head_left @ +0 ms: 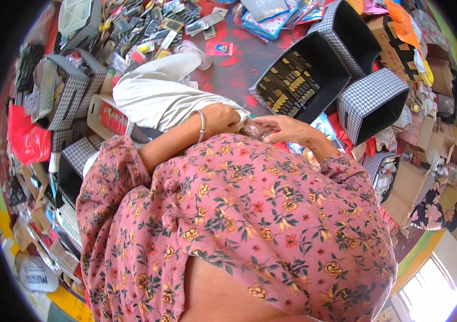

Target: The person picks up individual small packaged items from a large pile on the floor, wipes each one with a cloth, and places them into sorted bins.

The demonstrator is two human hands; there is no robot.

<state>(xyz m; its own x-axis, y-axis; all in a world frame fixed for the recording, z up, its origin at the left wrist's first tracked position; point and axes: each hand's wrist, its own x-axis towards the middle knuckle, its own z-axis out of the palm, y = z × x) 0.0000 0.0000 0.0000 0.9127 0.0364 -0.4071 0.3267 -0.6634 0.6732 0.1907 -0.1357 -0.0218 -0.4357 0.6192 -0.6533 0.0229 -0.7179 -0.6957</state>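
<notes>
My left hand [221,118], with a pale bracelet at its wrist, is closed in front of my belly, its fingers curled over. What it holds, if anything, is hidden. Close by on the right, my right hand [286,130] has its fingers bent around the edge of a small brown, shiny thing [252,129]. That thing lies between the two hands, and I cannot make out its kind. White trousers [169,96] cover my bent leg just beyond the left hand. Below both hands spreads my pink floral shirt [255,209].
Ahead, many small packets [153,27] are heaped on the red-patterned floor. At the right stand checked bins, one holding rows of black-and-gold packs [290,80]. Flat blue-edged packages [266,19] lie at the far side. More checked bins [70,91] and a red bag [27,137] sit at the left.
</notes>
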